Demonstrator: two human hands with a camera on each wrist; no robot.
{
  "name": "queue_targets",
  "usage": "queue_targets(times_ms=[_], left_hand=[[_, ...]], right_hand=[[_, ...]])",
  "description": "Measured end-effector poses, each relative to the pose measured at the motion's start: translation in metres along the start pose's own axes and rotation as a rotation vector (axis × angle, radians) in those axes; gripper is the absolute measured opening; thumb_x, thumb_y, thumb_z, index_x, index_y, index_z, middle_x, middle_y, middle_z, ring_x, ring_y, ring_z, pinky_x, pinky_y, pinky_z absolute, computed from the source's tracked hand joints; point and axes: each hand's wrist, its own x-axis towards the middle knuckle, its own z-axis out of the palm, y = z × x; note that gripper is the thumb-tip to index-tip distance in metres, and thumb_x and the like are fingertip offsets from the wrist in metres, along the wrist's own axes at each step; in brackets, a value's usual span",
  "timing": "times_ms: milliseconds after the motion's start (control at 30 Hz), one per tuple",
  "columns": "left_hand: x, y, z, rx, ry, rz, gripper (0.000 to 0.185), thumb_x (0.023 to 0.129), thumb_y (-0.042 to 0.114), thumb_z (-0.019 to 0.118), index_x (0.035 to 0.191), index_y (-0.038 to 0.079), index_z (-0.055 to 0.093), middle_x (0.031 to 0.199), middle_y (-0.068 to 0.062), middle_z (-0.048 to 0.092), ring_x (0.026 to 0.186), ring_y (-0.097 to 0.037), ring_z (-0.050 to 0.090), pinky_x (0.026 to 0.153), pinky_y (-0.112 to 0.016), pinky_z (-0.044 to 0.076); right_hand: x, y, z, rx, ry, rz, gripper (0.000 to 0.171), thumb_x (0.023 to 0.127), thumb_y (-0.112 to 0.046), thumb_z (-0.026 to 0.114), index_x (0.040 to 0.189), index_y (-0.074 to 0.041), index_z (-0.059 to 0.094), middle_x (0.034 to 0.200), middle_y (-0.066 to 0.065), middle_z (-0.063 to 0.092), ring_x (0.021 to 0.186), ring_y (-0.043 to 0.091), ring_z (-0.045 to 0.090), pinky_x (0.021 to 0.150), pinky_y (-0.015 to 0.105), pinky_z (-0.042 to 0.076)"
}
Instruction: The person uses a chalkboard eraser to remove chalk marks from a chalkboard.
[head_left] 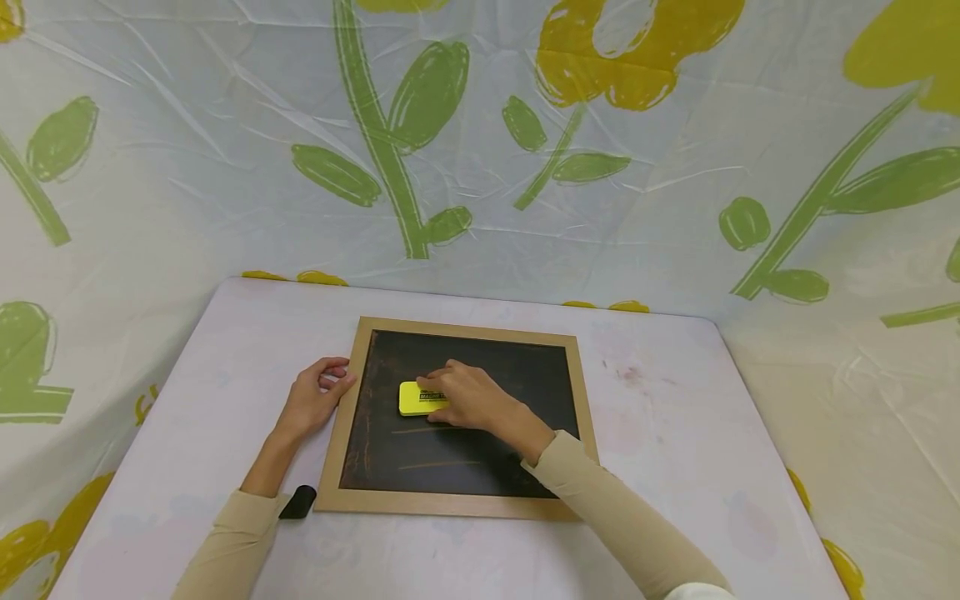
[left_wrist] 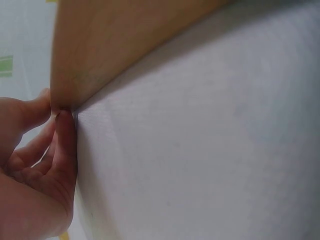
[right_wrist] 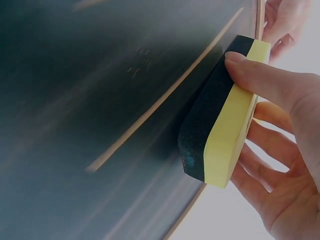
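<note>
Eraser on chalkboard | right hand grip grasping it | left hand grip curled, steadying frame | black object near left sleeve

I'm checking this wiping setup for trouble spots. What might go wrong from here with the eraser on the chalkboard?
1. The left hand only holds the chalkboard's wooden frame at one edge, so a hard stroke may slide the board on the table.
2. The right hand pinches the yellow eraser by its sides; it might tip or slip.
3. The orange chalk lines nearer the person may get missed.
</note>
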Motion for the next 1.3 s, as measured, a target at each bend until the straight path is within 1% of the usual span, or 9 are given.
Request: queue_targets(times_ms=[267,733,900,1300], left_hand=[[-0.001,0.000,0.000,0.003,0.001,0.001,0.042,0.102,0.021,0.068,0.132,-0.005,0.060,0.112,-0.020,0.065,0.092,-0.028,0.060,0.077,-0.032,0.047],[-0.001,-0.001,0.000,0.001,0.004,0.002,0.041,0.102,0.021,0.068,0.133,-0.005,0.060,0.113,-0.020,0.065,0.093,-0.028,0.060,0.078,-0.033,0.047],[-0.001,0.000,-0.001,0.005,0.004,0.009,0.041,0.102,0.020,0.067,0.133,-0.006,0.060,0.112,-0.021,0.065,0.093,-0.029,0.060,0.078,-0.034,0.047],[-0.001,0.001,0.000,-0.009,0.005,0.012,0.041,0.102,0.020,0.067,0.132,-0.005,0.060,0.111,-0.020,0.065,0.092,-0.028,0.060,0.077,-0.030,0.046]], right_hand=[[-0.017,0.014,-0.001,0.000,0.001,0.036,0.060,0.088,-0.033,0.084,0.141,-0.012,0.064,0.136,0.007,0.067,0.107,0.023,0.060,0.087,0.037,0.054],[-0.049,0.036,-0.007,0.029,0.029,0.097,0.061,0.084,-0.029,0.088,0.137,-0.008,0.067,0.133,0.011,0.068,0.106,0.026,0.061,0.086,0.040,0.055],[-0.063,0.045,-0.008,0.008,0.050,0.115,0.061,0.083,-0.029,0.088,0.136,-0.008,0.067,0.131,0.011,0.069,0.103,0.025,0.062,0.084,0.039,0.056],[-0.097,0.067,-0.009,-0.009,0.090,0.161,0.063,0.080,-0.030,0.091,0.134,-0.007,0.069,0.127,0.013,0.071,0.096,0.024,0.062,0.076,0.036,0.056]])
